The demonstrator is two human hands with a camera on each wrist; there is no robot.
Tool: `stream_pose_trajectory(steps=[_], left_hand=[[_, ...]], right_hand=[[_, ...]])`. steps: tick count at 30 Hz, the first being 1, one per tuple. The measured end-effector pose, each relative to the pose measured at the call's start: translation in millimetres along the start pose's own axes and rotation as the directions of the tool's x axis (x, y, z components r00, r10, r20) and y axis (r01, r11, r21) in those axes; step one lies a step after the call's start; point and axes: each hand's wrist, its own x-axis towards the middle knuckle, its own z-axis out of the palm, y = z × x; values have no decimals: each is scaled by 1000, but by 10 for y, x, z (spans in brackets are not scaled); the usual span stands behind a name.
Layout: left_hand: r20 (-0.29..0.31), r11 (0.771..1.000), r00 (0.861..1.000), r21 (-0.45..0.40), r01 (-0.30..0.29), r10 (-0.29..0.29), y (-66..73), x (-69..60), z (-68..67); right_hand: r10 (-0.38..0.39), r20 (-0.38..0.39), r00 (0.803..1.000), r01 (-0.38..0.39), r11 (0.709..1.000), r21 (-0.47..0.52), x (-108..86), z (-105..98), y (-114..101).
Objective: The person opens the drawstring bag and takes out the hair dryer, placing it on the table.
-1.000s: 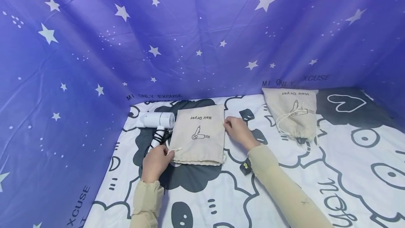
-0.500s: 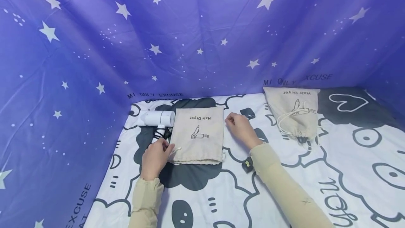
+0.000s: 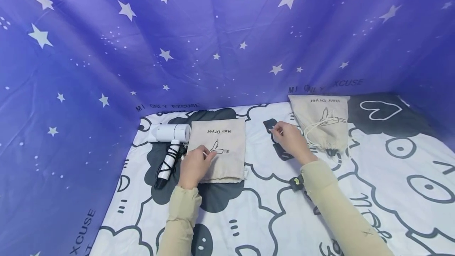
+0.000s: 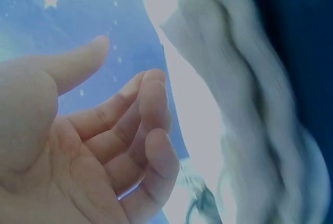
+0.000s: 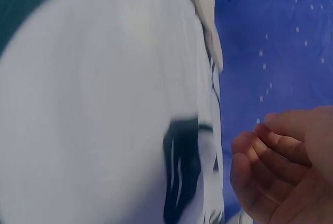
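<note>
My left hand (image 3: 194,167) hovers over the lower left part of a flat beige drawstring bag (image 3: 234,141) printed "Hair Dryer". In the left wrist view its fingers (image 4: 153,99) are loosely bent, with nothing between them and the thumb. Left of the bag lies a white hair dryer (image 3: 170,132), its handle wrapped in black cord (image 3: 170,160). My right hand (image 3: 293,143) is right of the flat bag, above the bedding, with loosely curled fingers. The right wrist view shows that hand (image 5: 289,172) holding nothing.
A second "Hair Dryer" bag (image 3: 316,110), its drawn mouth towards me, lies at the right by the back curtain. Patterned bedding (image 3: 256,224) covers the surface. A purple star curtain (image 3: 227,31) stands behind and at the sides.
My left hand has moved right, from the bag's lower left corner and the dryer handle to above the bag. My right hand has moved right, away from the bag's edge.
</note>
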Motion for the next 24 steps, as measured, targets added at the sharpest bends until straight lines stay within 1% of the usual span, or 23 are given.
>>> stream_pose_trajectory(steps=[2, 5, 8, 10, 13, 16, 19, 24], left_hand=[[6, 1000, 1000, 0, -14, 14, 65, 38, 53], [24, 999, 999, -10, -48, 48, 199, 104, 127], [62, 997, 996, -30, -66, 68, 349, 168, 201], [86, 996, 993, -38, -75, 78, 441, 202, 250], [116, 996, 990, -43, -79, 83, 569, 243, 316], [132, 993, 985, -45, -105, 110, 694, 278, 364], [143, 990, 980, -41, -136, 140, 811, 323, 421], [177, 986, 970, -39, -162, 166, 996, 373, 551]], right_hand=[[15, 9, 1000, -15, 1000, 10, -22, -46, 84], [60, 32, 998, -61, 998, 36, -49, -170, 197], [114, 58, 992, -116, 992, 43, -80, -336, 284], [137, 54, 989, -139, 990, 30, -103, -444, 320], [135, 30, 990, -135, 991, -3, -138, -571, 360], [130, 4, 991, -130, 991, -26, -187, -666, 387], [136, -5, 991, -136, 990, -43, -228, -761, 413], [140, -16, 990, -141, 987, -72, -307, -949, 513]])
